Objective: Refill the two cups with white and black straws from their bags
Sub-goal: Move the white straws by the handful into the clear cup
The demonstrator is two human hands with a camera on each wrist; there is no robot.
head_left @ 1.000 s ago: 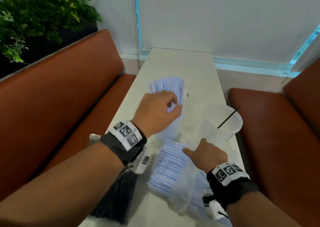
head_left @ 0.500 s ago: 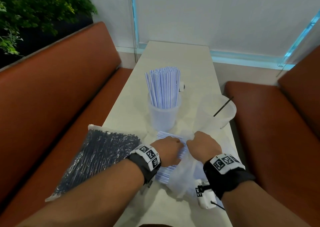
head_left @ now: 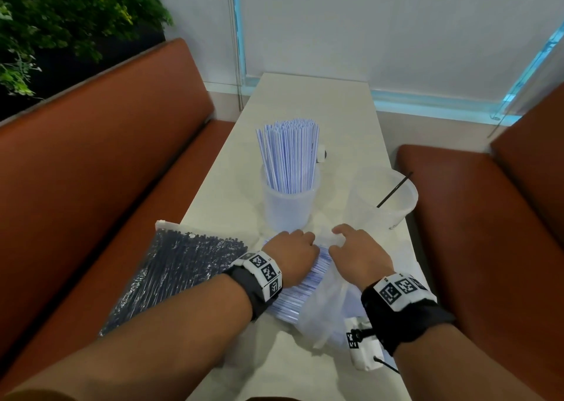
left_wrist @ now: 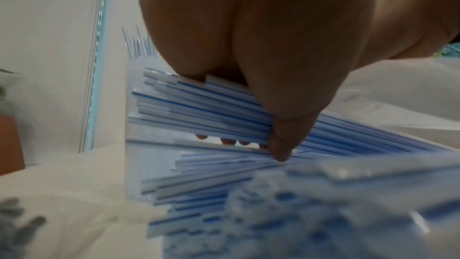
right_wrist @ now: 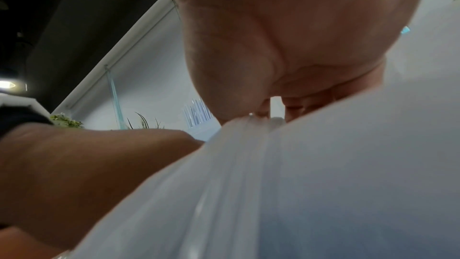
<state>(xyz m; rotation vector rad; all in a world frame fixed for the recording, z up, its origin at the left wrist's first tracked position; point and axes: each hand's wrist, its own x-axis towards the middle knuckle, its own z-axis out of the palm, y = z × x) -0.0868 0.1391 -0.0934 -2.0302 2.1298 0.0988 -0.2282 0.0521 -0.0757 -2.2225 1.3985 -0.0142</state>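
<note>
**Second grab of white straws from the bag**

Booth w/ rust-brown benches point(head_left: 100, 162) either side of a narrow pale table point(head_left: 308, 101); plant point(head_left: 61, 12) at far left corner, blind behind.

Where things sit: left cup point(head_left: 288, 205) mid-table, already packed w/ upright white straws. Right cup point(head_left: 383, 199) beside it, near the right edge, holds one black straw point(head_left: 393, 190) leaning on the rim. Bag of black straws point(head_left: 171, 275) lies flat at near left, untouched by either hand. Clear bag point(head_left: 323, 315) w/ the rest of the white straws point(head_left: 300, 296) lies near centre, under both hands.

Handling (judgement): straws are light, thin, smooth, so a loose bundle will fan or slip out. Best gripped round the middle of the bunch, firm but not crushing; they prob. kink if bent. Bag film is soft and slippery, needs pinning or it drags along.

Fingers: left hand point(head_left: 294, 255) is curled round a bunch of white straws point(left_wrist: 211, 109), thumb on the near side, fingertips point(left_wrist: 227, 141) showing beneath, approx. mid-length. Right hand point(head_left: 358, 254) is beside it, apart, fingers bent down onto the bag mouth; wrist view shows thumb and fingers narrowed on a fold of film point(right_wrist: 271, 121), holding it back.
</note>
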